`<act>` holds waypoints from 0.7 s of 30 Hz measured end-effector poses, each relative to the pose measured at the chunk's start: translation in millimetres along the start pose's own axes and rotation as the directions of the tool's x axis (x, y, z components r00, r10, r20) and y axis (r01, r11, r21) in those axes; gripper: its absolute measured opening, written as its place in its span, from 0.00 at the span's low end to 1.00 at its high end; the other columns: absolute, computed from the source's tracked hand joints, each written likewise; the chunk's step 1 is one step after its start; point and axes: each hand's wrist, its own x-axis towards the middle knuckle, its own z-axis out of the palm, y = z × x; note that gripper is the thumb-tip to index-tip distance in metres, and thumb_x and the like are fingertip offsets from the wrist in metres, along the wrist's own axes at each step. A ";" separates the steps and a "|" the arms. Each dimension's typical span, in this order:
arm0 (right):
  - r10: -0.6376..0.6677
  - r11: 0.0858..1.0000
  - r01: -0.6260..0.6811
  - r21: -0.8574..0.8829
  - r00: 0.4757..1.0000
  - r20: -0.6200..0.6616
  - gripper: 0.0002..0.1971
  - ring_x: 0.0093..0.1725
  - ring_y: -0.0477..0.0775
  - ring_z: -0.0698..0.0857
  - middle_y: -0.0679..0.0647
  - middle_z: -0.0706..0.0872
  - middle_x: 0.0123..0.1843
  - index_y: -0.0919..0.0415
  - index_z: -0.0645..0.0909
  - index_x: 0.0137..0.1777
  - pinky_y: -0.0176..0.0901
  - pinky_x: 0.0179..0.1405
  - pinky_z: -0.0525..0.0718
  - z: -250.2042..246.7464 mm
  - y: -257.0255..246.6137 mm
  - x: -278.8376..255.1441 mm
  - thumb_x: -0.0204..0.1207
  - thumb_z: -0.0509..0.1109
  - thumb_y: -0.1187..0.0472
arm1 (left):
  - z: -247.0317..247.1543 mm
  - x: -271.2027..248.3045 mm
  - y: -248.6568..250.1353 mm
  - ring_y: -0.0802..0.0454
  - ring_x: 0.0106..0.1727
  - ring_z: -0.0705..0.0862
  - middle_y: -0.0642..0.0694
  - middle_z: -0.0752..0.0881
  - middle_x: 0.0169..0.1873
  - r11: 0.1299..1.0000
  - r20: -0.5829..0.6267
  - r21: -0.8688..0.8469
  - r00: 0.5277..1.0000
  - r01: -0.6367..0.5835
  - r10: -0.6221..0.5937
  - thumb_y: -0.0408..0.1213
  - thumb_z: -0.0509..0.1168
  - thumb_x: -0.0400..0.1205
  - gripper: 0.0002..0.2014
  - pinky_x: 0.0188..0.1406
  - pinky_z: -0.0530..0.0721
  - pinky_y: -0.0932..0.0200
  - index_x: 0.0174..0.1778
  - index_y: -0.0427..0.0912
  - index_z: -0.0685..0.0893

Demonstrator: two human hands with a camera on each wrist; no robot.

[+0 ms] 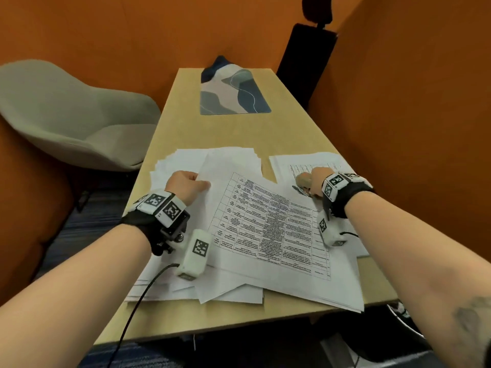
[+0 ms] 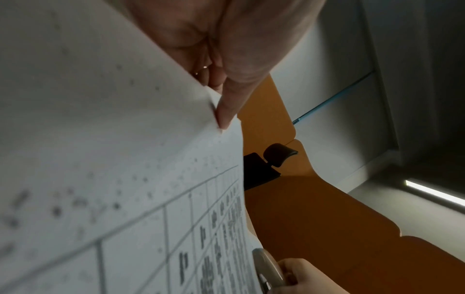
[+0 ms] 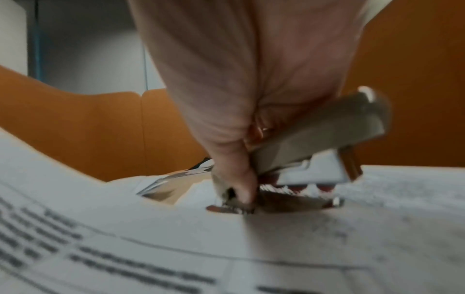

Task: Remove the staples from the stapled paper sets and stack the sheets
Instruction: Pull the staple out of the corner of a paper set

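While loose sheets are piling up under the left forearm, the job is looking part done at best, and how many sets remain stapled cannot be told. At the left, the left hand is curling its fingers round the far corner of the printed set, pinching it and holding it off the table. Beneath and beyond that hand, the loose pile is lying fanned and untidy, so squaring it into a stack is likely still to come. Moving right, the printed set is stretching from one hand to the other, its table of text facing up. At the right, the right hand is gripping a beige stapler-like tool and pressing it down at the set's other far corner. Under and past that hand, a second pile of papers is resting on the table; whether stapled or not is unclear.

From the head view, only the layout is coming across. From the left wrist view, the thumb is showing pressed on the lifted sheet's edge. From the right wrist view, the tool's metal body and toothed underside are appearing close against the paper, the image blurring; no staple is visible.
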 end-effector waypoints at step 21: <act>-0.360 0.837 0.425 0.345 0.902 -0.238 0.20 0.40 0.52 0.78 0.47 0.75 0.33 0.57 0.75 0.41 0.42 0.35 0.72 30.4 -84.3 -56.2 0.66 0.76 0.43 | 8.2 -41.3 -16.0 0.53 0.34 0.89 0.43 0.90 0.38 0.889 0.215 -0.443 0.977 0.116 -0.021 0.31 0.65 0.80 0.04 0.32 0.86 0.62 0.47 0.37 0.85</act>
